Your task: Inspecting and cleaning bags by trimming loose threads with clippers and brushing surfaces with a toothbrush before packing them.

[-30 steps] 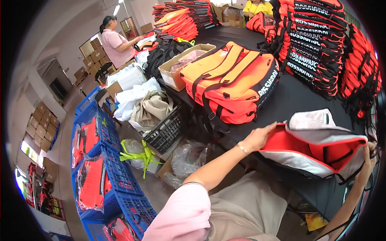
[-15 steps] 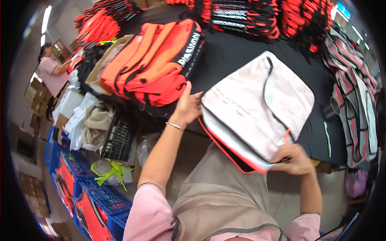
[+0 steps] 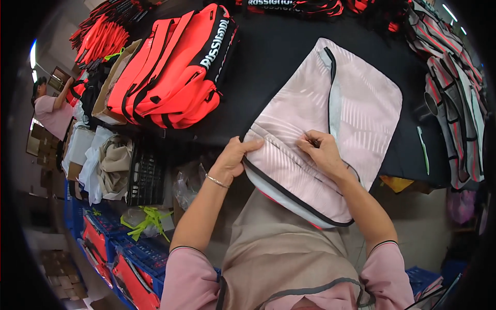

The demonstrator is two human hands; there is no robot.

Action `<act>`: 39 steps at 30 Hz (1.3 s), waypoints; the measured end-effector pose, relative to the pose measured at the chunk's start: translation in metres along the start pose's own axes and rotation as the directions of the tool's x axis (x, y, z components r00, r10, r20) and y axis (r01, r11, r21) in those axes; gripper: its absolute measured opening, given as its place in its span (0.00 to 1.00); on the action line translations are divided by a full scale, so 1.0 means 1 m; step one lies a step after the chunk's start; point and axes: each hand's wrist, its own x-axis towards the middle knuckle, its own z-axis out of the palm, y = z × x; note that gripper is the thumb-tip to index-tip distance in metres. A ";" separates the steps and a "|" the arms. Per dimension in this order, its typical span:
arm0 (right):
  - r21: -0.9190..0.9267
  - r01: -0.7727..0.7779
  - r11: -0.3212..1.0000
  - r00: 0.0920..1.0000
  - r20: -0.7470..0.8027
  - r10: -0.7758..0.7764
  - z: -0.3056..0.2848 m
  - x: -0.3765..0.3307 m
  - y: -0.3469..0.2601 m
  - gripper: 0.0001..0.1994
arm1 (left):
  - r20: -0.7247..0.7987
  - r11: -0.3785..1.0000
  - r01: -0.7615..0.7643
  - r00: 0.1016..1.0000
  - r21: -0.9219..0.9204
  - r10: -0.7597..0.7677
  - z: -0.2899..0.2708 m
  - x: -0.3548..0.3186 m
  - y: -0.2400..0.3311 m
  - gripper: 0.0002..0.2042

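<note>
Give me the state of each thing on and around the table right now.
Pale pink bag: flat on the black table, near end overhanging.
Left hand: gripping the bag's near-left edge.
Right hand: pinching at the bag's seam.
Orange-red bags: stacked, untouched.
Blue crates: on the floor, holding red items.

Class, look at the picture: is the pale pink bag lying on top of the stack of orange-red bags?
No. The pale pink bag lies on the black table, apart from the stack of orange-red bags, under the left hand and right hand.
</note>
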 end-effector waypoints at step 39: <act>-0.847 0.472 0.243 0.699 0.192 -0.689 0.087 -0.002 -0.048 0.10 | -0.270 0.877 -0.284 0.945 -0.388 0.186 0.005 -0.036 -0.039 0.09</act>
